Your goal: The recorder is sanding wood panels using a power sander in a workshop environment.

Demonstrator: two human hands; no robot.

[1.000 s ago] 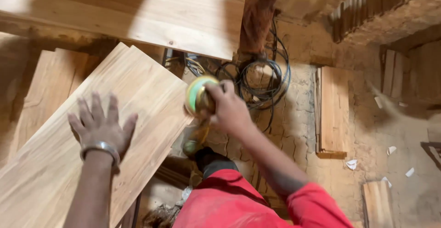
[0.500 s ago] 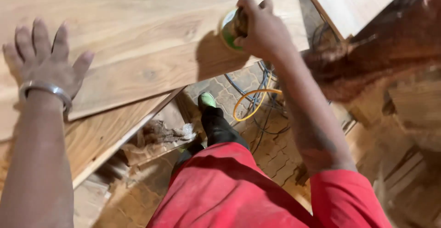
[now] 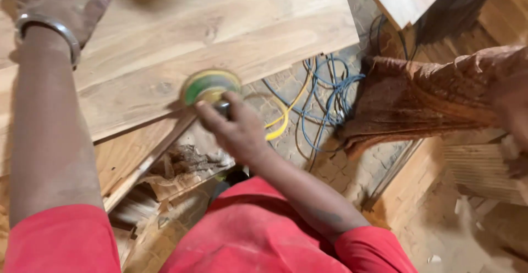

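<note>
Both hands engaged: right hand (image 3: 236,132) gripped on sander (image 3: 209,86) at board (image 3: 220,25) edge; left hand (image 3: 49,3) flat, fingers spread; sanding in hand, steady pressure called for next

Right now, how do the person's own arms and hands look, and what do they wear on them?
Both arms are bare from short red sleeves down to the hands. The left hand has no glove; a plain silver metal bangle circles its wrist. The right hand is also ungloved, with no ring or watch visible. Pale dust lies on both forearms and on the red clothing.
</note>
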